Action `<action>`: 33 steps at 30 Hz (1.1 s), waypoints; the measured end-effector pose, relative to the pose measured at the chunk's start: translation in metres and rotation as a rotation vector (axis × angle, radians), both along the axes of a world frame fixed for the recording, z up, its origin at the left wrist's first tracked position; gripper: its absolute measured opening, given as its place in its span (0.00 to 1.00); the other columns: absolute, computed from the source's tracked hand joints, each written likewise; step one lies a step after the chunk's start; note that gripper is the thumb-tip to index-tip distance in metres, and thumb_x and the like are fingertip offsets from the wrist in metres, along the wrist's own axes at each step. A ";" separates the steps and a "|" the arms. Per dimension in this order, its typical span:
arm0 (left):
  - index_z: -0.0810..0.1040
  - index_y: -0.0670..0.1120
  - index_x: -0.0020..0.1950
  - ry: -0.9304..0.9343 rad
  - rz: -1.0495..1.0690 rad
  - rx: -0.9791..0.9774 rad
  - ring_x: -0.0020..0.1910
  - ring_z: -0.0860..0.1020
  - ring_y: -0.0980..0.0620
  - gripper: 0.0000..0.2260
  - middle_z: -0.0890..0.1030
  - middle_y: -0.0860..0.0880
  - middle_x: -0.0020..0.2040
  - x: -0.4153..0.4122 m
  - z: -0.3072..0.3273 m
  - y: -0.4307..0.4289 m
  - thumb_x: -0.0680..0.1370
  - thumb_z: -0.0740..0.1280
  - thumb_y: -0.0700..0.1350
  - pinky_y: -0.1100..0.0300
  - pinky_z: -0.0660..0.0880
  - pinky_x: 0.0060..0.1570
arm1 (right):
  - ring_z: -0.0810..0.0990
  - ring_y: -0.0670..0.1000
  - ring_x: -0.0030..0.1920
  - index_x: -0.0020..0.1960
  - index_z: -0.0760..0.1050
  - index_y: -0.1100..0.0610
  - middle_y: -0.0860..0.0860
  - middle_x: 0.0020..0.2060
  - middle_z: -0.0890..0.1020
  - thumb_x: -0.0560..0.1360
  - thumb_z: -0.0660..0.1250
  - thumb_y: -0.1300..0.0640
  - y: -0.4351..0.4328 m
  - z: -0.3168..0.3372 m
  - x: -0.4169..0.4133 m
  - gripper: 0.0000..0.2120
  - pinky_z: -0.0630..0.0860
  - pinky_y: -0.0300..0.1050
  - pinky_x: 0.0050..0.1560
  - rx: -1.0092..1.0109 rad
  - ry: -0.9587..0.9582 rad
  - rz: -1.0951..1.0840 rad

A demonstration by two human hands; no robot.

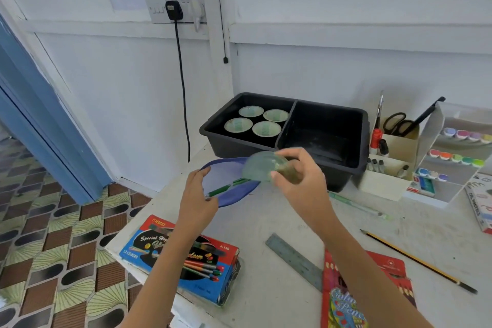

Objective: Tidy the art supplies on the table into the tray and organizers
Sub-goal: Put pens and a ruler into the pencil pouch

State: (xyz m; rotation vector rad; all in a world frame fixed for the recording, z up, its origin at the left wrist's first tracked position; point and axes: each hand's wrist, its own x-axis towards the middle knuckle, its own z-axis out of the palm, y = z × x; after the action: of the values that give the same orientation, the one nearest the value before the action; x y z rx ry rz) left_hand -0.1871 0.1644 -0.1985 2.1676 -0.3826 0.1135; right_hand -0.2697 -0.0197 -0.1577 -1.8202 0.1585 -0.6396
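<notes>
Holding one clear cup point(259, 169) tilted on its side, mouth to the left, the right hand point(298, 176) has thumb and fingers curled round the cup's base. Wrist raised, forearm coming in from lower right. Cup is in the air over the right edge of a blue bowl point(234, 194), just in front of the black tray point(330, 168).

Left hand point(197, 194): fingers curled over the bowl's left rim, thumb pressed at the near rim by the end of a green pen point(229, 186). The pen lies across the bowl. Cannot tell whether the bowl rests on the table point(266, 221).

Counts:
- Cups: five. One in hand, four upright point(252, 123) in the tray's left compartment, set two by two.
- Tray compartments: two.
- Green pens: two. One in the bowl, a paler one point(356, 205) on the table right of the right hand.
- Ruler point(295, 261): one, near the right forearm.
- Pencil point(418, 261): one, right of the ruler.
- Blue box point(181, 258) under the left forearm: one. Red pack point(367, 287) under the right: one.
- White organizer point(386, 184) beside the tray: one pair of scissors point(396, 124).
- Paint pots point(456, 157): three rows; number too blurred to count.
</notes>
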 end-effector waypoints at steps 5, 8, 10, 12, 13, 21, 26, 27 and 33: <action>0.66 0.42 0.68 0.007 -0.129 -0.052 0.57 0.67 0.55 0.24 0.67 0.49 0.58 -0.012 0.002 -0.031 0.74 0.66 0.31 0.81 0.66 0.42 | 0.80 0.47 0.44 0.46 0.73 0.52 0.50 0.42 0.82 0.74 0.66 0.65 -0.003 -0.007 0.015 0.09 0.77 0.42 0.46 -0.302 0.091 0.096; 0.65 0.43 0.69 0.017 -0.164 -0.067 0.58 0.66 0.56 0.24 0.66 0.51 0.58 -0.016 0.000 -0.038 0.74 0.65 0.32 0.78 0.69 0.43 | 0.73 0.50 0.55 0.52 0.74 0.52 0.48 0.50 0.79 0.73 0.63 0.63 -0.014 -0.027 0.014 0.11 0.67 0.46 0.58 -0.681 0.244 0.125; 0.64 0.44 0.69 0.026 -0.159 -0.059 0.59 0.65 0.56 0.25 0.66 0.50 0.60 -0.016 -0.002 -0.038 0.74 0.65 0.32 0.76 0.70 0.43 | 0.70 0.49 0.56 0.53 0.76 0.54 0.49 0.52 0.78 0.70 0.62 0.65 -0.017 -0.032 0.005 0.15 0.64 0.42 0.58 -0.652 0.127 0.093; 0.64 0.44 0.70 0.042 -0.141 -0.056 0.61 0.65 0.55 0.25 0.66 0.48 0.64 -0.015 -0.004 -0.035 0.74 0.66 0.33 0.73 0.70 0.48 | 0.70 0.48 0.50 0.48 0.76 0.56 0.49 0.46 0.76 0.67 0.61 0.66 -0.017 -0.034 -0.008 0.13 0.66 0.37 0.52 -0.499 -0.019 -0.077; 0.63 0.44 0.70 0.054 -0.130 -0.059 0.63 0.65 0.54 0.26 0.66 0.47 0.65 -0.014 -0.005 -0.032 0.74 0.66 0.33 0.71 0.70 0.49 | 0.69 0.47 0.46 0.45 0.75 0.55 0.48 0.42 0.75 0.68 0.62 0.66 -0.020 -0.037 -0.014 0.10 0.67 0.37 0.48 -0.476 -0.027 -0.166; 0.63 0.44 0.71 0.029 -0.058 -0.014 0.66 0.65 0.50 0.26 0.65 0.45 0.68 -0.010 -0.006 -0.018 0.75 0.66 0.33 0.64 0.69 0.56 | 0.73 0.50 0.54 0.61 0.67 0.50 0.49 0.54 0.76 0.67 0.74 0.43 -0.013 -0.064 -0.049 0.28 0.67 0.45 0.54 -0.725 0.900 0.188; 0.62 0.44 0.71 0.056 -0.057 -0.004 0.65 0.65 0.51 0.27 0.65 0.45 0.68 -0.011 -0.011 -0.015 0.75 0.65 0.32 0.63 0.69 0.56 | 0.74 0.49 0.50 0.60 0.72 0.54 0.48 0.47 0.74 0.66 0.77 0.50 -0.015 -0.063 -0.044 0.26 0.72 0.39 0.47 -0.492 0.905 0.238; 0.62 0.44 0.71 0.055 -0.055 -0.002 0.66 0.65 0.51 0.26 0.65 0.45 0.68 -0.012 -0.012 -0.014 0.75 0.65 0.32 0.64 0.69 0.55 | 0.73 0.49 0.48 0.58 0.75 0.55 0.47 0.44 0.72 0.66 0.77 0.51 -0.017 -0.063 -0.042 0.23 0.70 0.35 0.41 -0.471 0.887 0.257; 0.62 0.43 0.71 0.071 -0.048 -0.017 0.66 0.65 0.50 0.26 0.65 0.45 0.68 -0.015 -0.012 -0.018 0.75 0.65 0.32 0.69 0.67 0.51 | 0.76 0.45 0.33 0.48 0.79 0.57 0.49 0.35 0.79 0.71 0.73 0.56 -0.035 -0.056 -0.029 0.08 0.72 0.30 0.33 -0.114 0.587 0.072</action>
State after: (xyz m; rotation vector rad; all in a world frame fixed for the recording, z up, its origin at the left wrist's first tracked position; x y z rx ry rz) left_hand -0.2022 0.1467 -0.2108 2.1380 -0.3906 0.0126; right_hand -0.2988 -0.0551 -0.2134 -2.0725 0.4517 -0.0479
